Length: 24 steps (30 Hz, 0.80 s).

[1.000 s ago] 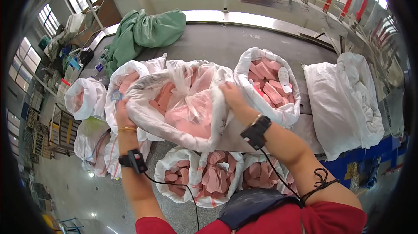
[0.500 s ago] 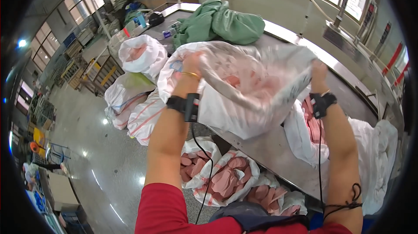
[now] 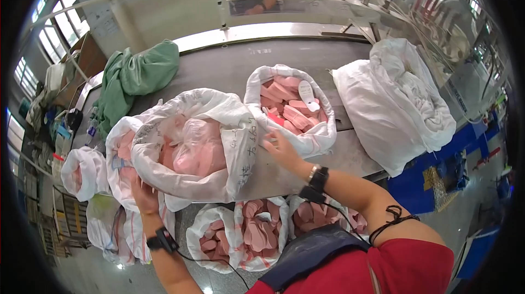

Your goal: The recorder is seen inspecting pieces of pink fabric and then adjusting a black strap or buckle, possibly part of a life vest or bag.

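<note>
One large white sack (image 3: pixel 239 165) sits on the desk (image 3: pixel 213 64) near its front edge, its round mouth facing up and only a little wider across than deep, so no strong long axis shows. In it lie pink pieces (image 3: pixel 166 152) and a clear bag (image 3: pixel 199 140) with more pink showing through. The left hand (image 3: pixel 144 195) is the nearer: it meets the sack's near left side, so the sack lies away and to its right; whether its grip closes on the cloth is hidden. The right hand (image 3: pixel 284 153) is just beside the opposite wall, with the sack to its left; its grip is loose, fingers spread, nothing seen in it. Beyond that hand, to the sack's right, stands a smaller sack (image 3: pixel 320 144) of pink pieces topped by a white sole (image 3: pixel 307 94). Farther out are a white bundle (image 3: pixel 377 111) to the right and a green cloth (image 3: pixel 136 70) to the left.
</note>
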Each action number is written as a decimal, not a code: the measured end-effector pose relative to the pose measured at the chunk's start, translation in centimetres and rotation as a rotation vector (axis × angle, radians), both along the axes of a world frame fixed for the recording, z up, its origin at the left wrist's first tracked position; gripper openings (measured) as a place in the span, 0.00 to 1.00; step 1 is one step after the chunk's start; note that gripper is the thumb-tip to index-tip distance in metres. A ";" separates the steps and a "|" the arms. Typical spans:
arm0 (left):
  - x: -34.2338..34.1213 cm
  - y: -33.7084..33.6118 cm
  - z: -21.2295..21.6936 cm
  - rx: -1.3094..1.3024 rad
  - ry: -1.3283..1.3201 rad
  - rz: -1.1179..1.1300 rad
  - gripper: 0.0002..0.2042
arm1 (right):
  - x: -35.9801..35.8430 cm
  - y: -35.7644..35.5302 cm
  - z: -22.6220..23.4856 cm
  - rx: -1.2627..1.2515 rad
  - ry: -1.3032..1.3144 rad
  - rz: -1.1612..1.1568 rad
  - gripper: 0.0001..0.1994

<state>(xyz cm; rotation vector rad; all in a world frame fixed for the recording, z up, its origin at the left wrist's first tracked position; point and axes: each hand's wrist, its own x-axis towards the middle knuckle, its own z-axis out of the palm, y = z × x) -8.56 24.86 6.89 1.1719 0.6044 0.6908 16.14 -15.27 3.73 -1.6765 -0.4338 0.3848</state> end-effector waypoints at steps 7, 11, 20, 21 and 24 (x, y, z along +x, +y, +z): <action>-13.3 -7.5 -17.1 -0.408 -0.049 -0.112 0.12 | 2.2 -10.8 -4.4 -0.771 -0.990 -0.193 0.29; -17.5 -19.7 -24.2 -0.845 0.058 -0.119 0.10 | 2.2 -10.0 -3.9 -0.826 -0.574 -0.002 0.20; -21.0 -30.4 -22.1 -1.011 0.338 -0.034 0.17 | -8.3 -7.2 -0.7 -0.518 -0.467 0.349 0.20; -21.2 -30.7 -21.4 -0.896 0.422 0.028 0.18 | -9.3 -8.0 -0.7 -0.486 -0.433 0.346 0.23; -23.2 -32.1 -19.5 -0.733 0.429 0.072 0.18 | -11.4 -12.4 -0.5 -0.438 -0.521 0.106 0.35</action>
